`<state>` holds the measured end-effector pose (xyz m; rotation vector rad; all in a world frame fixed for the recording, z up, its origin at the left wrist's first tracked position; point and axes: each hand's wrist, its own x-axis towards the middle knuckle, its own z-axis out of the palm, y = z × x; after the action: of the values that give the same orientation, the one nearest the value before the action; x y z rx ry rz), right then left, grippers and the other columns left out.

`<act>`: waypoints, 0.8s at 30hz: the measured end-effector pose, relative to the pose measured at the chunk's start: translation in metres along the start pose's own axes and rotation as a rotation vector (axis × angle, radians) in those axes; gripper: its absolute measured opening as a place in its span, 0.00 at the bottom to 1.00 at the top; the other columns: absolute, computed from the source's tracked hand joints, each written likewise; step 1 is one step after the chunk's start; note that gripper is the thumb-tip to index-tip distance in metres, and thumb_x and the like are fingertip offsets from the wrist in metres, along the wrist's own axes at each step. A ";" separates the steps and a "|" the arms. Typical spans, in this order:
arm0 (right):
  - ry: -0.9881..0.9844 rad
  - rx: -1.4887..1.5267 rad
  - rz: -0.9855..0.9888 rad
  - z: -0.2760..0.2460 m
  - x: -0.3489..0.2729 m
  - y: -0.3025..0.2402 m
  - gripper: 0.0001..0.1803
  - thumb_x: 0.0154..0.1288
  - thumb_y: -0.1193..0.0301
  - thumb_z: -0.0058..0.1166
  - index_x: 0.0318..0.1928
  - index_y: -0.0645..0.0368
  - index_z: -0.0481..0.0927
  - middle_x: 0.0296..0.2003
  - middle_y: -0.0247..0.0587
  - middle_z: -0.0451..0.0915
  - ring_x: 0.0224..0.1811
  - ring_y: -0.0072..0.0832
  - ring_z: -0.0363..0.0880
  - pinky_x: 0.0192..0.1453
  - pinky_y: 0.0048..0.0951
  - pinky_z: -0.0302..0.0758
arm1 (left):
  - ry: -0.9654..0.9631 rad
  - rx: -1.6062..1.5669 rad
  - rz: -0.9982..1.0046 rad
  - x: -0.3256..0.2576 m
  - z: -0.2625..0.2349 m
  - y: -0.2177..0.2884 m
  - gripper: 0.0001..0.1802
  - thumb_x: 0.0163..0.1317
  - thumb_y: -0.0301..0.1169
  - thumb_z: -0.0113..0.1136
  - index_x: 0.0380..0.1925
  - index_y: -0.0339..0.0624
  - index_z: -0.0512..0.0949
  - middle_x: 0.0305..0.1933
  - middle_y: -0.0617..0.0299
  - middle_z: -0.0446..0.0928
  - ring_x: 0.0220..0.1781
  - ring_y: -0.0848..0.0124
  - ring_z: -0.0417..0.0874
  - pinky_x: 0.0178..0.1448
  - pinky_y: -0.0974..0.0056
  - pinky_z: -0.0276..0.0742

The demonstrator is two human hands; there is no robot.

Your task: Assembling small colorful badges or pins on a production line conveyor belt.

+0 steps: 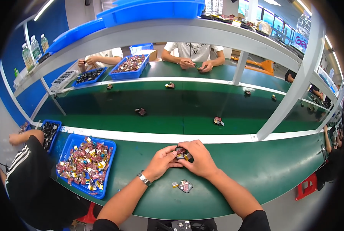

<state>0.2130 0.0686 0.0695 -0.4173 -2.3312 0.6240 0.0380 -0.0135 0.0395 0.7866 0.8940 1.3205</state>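
Note:
Between my two hands is a small black plastic housing (pixel 181 153) with a reddish circuit board and a yellow-and-silver part in it. My left hand (pixel 160 162), with a metal watch on its wrist, closes on the housing from the left. From the right, my right hand (pixel 199 157) grips the same piece, thumb and fingers curved round it. Nearer to me on the green table lies a second open housing (pixel 185 186) with a circuit board inside. A small silver-and-yellow battery (pixel 175 184) sits just left of it.
To my left stands a blue tray (pixel 110 169) heaped with circuit boards and batteries. Past a white rail (pixel 149 136), several units lie scattered on a green belt (pixel 179 100). A grey shelf post (pixel 283 104) rises at right. Co-workers sit across and at left.

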 end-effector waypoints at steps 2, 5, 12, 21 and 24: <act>0.055 -0.037 -0.057 0.006 0.001 -0.004 0.30 0.50 0.76 0.68 0.55 0.58 0.74 0.52 0.39 0.77 0.51 0.40 0.74 0.55 0.36 0.75 | 0.009 -0.023 -0.013 -0.002 -0.002 0.003 0.19 0.76 0.31 0.42 0.62 0.32 0.67 0.55 0.52 0.76 0.54 0.66 0.81 0.57 0.61 0.82; 0.090 0.015 -0.065 0.007 -0.001 0.001 0.26 0.51 0.77 0.65 0.53 0.59 0.76 0.52 0.39 0.77 0.50 0.39 0.75 0.53 0.35 0.77 | 0.020 -0.030 -0.011 -0.001 0.000 0.006 0.19 0.75 0.30 0.43 0.62 0.33 0.66 0.55 0.52 0.76 0.54 0.66 0.81 0.58 0.60 0.82; 0.103 -0.027 -0.054 0.010 -0.001 0.006 0.17 0.52 0.81 0.60 0.45 0.59 0.80 0.51 0.40 0.77 0.49 0.37 0.77 0.48 0.33 0.79 | 0.062 -0.038 0.004 0.001 -0.007 0.000 0.19 0.74 0.27 0.43 0.62 0.34 0.65 0.52 0.54 0.76 0.55 0.65 0.80 0.61 0.59 0.81; -0.005 -0.043 -0.150 -0.001 0.002 0.012 0.10 0.52 0.77 0.62 0.37 0.58 0.78 0.53 0.43 0.74 0.54 0.42 0.74 0.56 0.39 0.75 | 0.083 0.112 0.001 -0.001 0.003 0.003 0.18 0.73 0.24 0.42 0.61 0.35 0.67 0.53 0.54 0.76 0.56 0.67 0.80 0.60 0.59 0.81; -0.008 -0.081 -0.146 0.000 0.002 0.015 0.10 0.52 0.76 0.63 0.36 0.57 0.79 0.54 0.43 0.74 0.56 0.42 0.73 0.57 0.39 0.74 | 0.079 0.118 0.009 -0.002 0.001 0.001 0.18 0.73 0.24 0.42 0.61 0.36 0.67 0.55 0.53 0.75 0.56 0.66 0.79 0.61 0.59 0.81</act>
<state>0.2136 0.0814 0.0625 -0.2779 -2.3748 0.4636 0.0381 -0.0150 0.0407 0.8352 1.0394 1.3230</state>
